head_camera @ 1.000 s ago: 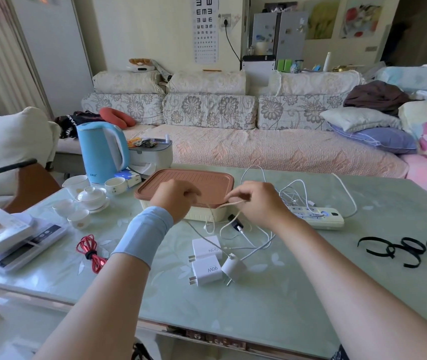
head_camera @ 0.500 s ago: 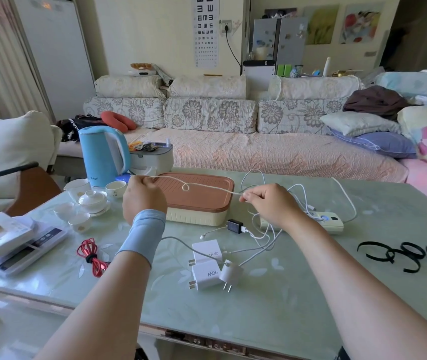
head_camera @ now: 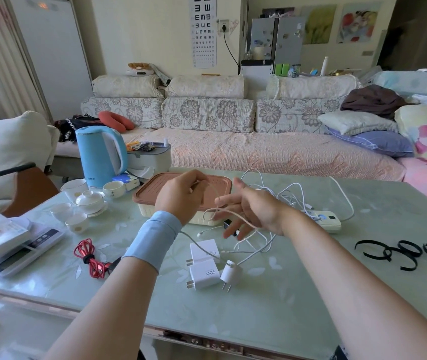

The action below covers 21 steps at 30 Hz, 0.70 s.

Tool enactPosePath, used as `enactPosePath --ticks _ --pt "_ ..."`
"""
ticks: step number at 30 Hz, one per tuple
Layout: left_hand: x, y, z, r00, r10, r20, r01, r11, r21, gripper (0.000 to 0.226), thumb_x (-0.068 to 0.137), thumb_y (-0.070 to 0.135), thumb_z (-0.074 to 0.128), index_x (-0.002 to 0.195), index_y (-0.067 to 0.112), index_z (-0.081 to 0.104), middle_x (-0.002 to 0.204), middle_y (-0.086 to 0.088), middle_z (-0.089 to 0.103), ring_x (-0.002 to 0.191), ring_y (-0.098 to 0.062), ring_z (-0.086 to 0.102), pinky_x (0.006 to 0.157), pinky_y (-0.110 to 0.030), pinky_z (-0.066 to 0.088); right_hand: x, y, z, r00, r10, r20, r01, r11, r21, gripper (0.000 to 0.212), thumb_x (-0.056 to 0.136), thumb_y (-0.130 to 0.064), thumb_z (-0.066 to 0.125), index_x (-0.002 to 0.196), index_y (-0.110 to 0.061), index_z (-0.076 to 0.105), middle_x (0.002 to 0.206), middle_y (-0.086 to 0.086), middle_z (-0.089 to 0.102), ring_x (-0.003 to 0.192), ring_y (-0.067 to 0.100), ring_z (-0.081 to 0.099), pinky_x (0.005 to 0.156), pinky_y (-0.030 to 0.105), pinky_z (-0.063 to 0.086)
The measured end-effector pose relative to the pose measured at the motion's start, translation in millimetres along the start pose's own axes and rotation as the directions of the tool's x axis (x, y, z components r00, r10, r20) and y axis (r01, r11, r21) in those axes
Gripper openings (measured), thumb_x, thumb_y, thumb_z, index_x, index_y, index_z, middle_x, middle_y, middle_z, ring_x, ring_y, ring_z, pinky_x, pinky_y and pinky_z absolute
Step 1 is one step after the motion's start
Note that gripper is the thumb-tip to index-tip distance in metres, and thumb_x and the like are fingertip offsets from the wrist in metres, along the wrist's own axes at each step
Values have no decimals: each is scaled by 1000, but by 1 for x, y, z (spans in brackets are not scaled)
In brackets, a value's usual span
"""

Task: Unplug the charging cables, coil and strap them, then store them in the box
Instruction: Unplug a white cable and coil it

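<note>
My left hand (head_camera: 181, 196) pinches one end of a thin pale cable (head_camera: 213, 196) above the cream box with a brown lid (head_camera: 204, 184). The cable loops down and runs across the spread fingers of my right hand (head_camera: 252, 211), which is held flat with straight fingers. More white cables (head_camera: 289, 196) lie tangled by the white power strip (head_camera: 324, 220). White charger plugs (head_camera: 204, 275) sit near the table front. A strapped red cable coil (head_camera: 87, 257) lies at the left. Black straps (head_camera: 402, 254) lie at the right.
A blue kettle (head_camera: 100, 154), white teacups (head_camera: 85, 201) and a kitchen scale with packets (head_camera: 12, 240) crowd the table's left. The glass table's front edge (head_camera: 129, 326) is near me. A sofa (head_camera: 233, 141) runs behind the table.
My hands came back together from stretching the cable apart. The right hand let go of its pinch and spread its fingers, and the cable now loops over them.
</note>
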<state>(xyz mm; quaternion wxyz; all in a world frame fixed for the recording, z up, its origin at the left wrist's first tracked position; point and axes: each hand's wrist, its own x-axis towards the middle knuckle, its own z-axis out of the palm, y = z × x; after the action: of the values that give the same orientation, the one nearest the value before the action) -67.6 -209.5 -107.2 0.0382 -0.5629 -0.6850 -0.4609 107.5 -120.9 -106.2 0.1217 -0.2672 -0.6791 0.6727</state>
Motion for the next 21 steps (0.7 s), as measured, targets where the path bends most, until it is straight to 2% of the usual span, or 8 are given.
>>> enactPosePath --ticks 4,8,10,13,15,17,19,21 --pt "-3 13 1 999 49 18 -46 991 -125 12 94 17 56 86 23 63 63 11 70 47 -2 49 54 -22 38 -2 6 7 999 10 31 -12 999 48 46 98 -42 50 129 -9 59 101 11 72 56 19 63 47 25 50" --pt "-2 15 0 999 31 -21 -36 966 -257 11 94 16 57 87 21 64 66 9 72 65 -18 63 73 -33 52 -1 7 8 995 -32 93 24 996 89 35 83 -40 63 104 -13 72 96 6 70 64 14 58 59 27 50" --pt "-3 18 1 999 39 -27 -45 957 -286 11 94 14 57 87 20 65 66 8 72 68 -17 65 75 -33 52 -1 9 11 992 -48 116 32 990 141 29 81 -32 64 97 -9 68 94 5 71 69 15 64 65 30 56" --pt "-4 21 3 997 17 -79 -39 955 -295 13 94 13 56 86 19 65 64 8 71 62 -9 60 68 -28 47 0 8 12 994 9 109 -27 985 170 20 88 -24 62 98 -7 65 88 0 74 60 9 65 52 22 53" --pt "-3 19 1 981 -61 -184 10 963 -270 15 93 15 55 84 22 64 62 10 69 62 -6 58 65 -25 45 0 5 7 994 98 51 -103 988 113 10 93 -23 61 95 -13 65 85 0 73 41 1 45 36 11 30" --pt "-2 18 -2 945 -160 -287 94 968 -231 17 93 19 54 82 28 62 62 12 68 61 -3 56 62 -22 43 -3 1 1 989 151 -4 -150 987 58 15 93 -25 63 80 -17 62 75 -2 70 34 0 27 35 12 14" --pt "-2 16 -4 911 -255 -325 209 963 -169 19 94 24 51 78 31 59 63 12 68 63 -4 56 62 -24 43 -5 0 -3 989 118 -89 -115 993 38 24 91 -23 68 70 -16 58 66 -2 65 33 2 25 35 14 13" --pt "-2 11 -4 878 -371 -302 358 928 -99 18 92 28 46 78 28 59 69 11 68 70 -13 59 65 -28 46 -1 3 -6 976 10 -217 -7 1000 17 22 89 -21 70 72 -14 59 67 1 64 33 5 27 38 16 15"
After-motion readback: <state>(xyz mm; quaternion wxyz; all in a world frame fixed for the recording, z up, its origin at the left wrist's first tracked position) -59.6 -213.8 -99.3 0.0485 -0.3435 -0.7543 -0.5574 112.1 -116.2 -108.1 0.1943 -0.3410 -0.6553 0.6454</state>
